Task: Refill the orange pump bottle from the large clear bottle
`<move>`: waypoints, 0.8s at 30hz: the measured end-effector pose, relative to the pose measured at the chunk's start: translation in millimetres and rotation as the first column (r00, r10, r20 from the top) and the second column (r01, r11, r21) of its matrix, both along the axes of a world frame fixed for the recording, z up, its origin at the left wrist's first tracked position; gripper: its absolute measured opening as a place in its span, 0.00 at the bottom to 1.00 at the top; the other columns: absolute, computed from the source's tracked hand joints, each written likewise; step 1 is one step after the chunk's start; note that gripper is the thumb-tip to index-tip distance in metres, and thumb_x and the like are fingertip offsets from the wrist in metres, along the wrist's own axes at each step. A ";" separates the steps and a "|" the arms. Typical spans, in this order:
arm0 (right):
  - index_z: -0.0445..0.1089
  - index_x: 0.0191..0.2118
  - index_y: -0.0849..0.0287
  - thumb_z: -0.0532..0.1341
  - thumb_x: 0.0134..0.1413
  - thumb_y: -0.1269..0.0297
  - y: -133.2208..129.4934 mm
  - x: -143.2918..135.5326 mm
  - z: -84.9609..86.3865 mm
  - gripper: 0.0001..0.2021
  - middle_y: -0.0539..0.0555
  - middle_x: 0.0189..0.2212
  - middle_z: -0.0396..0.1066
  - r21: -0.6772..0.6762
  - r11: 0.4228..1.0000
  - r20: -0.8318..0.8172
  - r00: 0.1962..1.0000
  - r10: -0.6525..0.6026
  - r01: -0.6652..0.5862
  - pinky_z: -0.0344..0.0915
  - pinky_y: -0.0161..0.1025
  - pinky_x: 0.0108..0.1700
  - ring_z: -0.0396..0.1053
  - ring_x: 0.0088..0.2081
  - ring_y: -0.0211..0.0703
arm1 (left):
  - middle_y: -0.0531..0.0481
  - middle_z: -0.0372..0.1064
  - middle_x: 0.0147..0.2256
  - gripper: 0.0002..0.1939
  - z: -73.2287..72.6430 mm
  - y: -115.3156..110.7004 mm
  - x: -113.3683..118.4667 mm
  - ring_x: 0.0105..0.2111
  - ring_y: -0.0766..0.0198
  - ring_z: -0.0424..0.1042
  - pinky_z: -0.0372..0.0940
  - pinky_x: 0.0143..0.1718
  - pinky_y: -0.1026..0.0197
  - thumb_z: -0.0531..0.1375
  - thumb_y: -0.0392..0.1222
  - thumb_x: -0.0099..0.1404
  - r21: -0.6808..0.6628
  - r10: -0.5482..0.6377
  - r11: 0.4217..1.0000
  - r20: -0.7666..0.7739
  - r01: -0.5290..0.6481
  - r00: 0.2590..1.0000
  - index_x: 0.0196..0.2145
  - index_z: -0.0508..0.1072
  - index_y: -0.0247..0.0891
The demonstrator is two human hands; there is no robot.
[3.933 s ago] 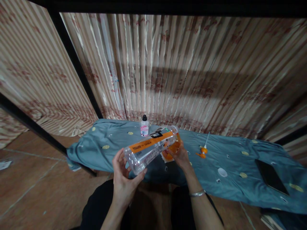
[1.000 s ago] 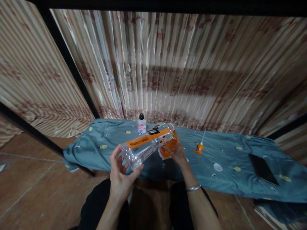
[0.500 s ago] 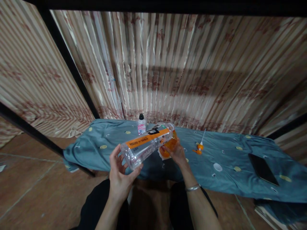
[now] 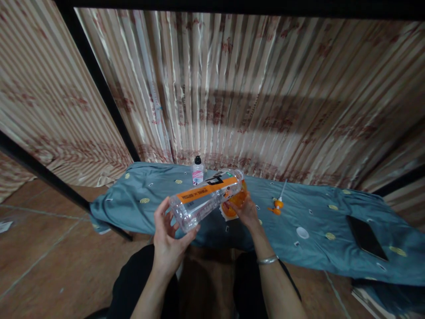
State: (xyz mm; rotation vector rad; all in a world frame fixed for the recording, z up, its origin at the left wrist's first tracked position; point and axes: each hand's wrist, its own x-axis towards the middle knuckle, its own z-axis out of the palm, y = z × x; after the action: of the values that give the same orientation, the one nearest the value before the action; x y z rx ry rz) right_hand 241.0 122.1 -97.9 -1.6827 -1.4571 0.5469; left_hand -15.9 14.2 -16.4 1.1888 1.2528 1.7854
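Observation:
My left hand (image 4: 171,239) is wrapped round the base of a clear plastic bottle (image 4: 206,197) with an orange and grey label. The bottle is tilted, its neck higher and pointing right. Behind and below that neck, my right hand (image 4: 245,210) grips an orange bottle (image 4: 238,199), partly hidden by the fingers and the clear bottle. Whether the two mouths touch cannot be made out. An orange pump head (image 4: 277,204) with a thin pale tube lies on the cloth to the right of my right hand.
A blue-green patterned cloth (image 4: 318,212) covers the low bench. A small bottle with a black cap (image 4: 198,170) stands behind the clear bottle. To the right lie a white disc (image 4: 302,233) and a dark phone or tablet (image 4: 367,238). Dark frame bars (image 4: 96,84) and a striped curtain (image 4: 212,88) surround it.
The view has shifted slightly. Both hands keep their hold on the two bottles, and the clear bottle stays at nearly the same tilt.

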 end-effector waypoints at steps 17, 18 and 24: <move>0.63 0.59 0.58 0.73 0.51 0.52 -8.8 -7.3 18.2 0.33 0.64 0.48 0.80 -0.115 0.992 0.062 0.997 -0.054 0.061 0.74 0.56 0.54 0.79 0.51 0.66 | 0.40 0.65 0.61 0.48 1.5 2.4 1.9 0.56 0.47 0.75 0.77 0.47 0.50 0.78 0.47 0.45 0.015 -0.026 1.000 -0.022 0.026 0.999 0.60 0.62 0.47; 0.63 0.59 0.58 0.73 0.51 0.51 -8.0 -6.7 17.2 0.34 0.63 0.48 0.80 -0.118 0.992 0.055 0.998 -0.042 0.048 0.74 0.56 0.53 0.79 0.51 0.66 | 0.40 0.65 0.61 0.48 0.7 3.1 1.3 0.56 0.47 0.75 0.77 0.47 0.50 0.78 0.47 0.45 0.012 -0.023 1.000 -0.026 0.024 0.999 0.60 0.62 0.47; 0.64 0.55 0.50 0.72 0.50 0.56 -4.8 -7.2 9.5 0.28 0.55 0.43 0.79 0.021 1.000 -0.031 0.999 -0.018 0.019 0.73 0.57 0.53 0.80 0.49 0.63 | 0.40 0.64 0.63 0.49 -3.7 6.7 -1.6 0.56 0.46 0.74 0.77 0.46 0.50 0.80 0.48 0.43 0.020 -0.021 1.000 -0.007 0.022 1.000 0.59 0.64 0.48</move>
State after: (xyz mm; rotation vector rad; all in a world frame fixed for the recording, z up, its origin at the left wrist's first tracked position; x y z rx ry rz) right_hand 233.8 117.3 -88.4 -1.6626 -1.4194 0.5436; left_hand -17.5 20.9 -20.0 1.2161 1.2243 1.7836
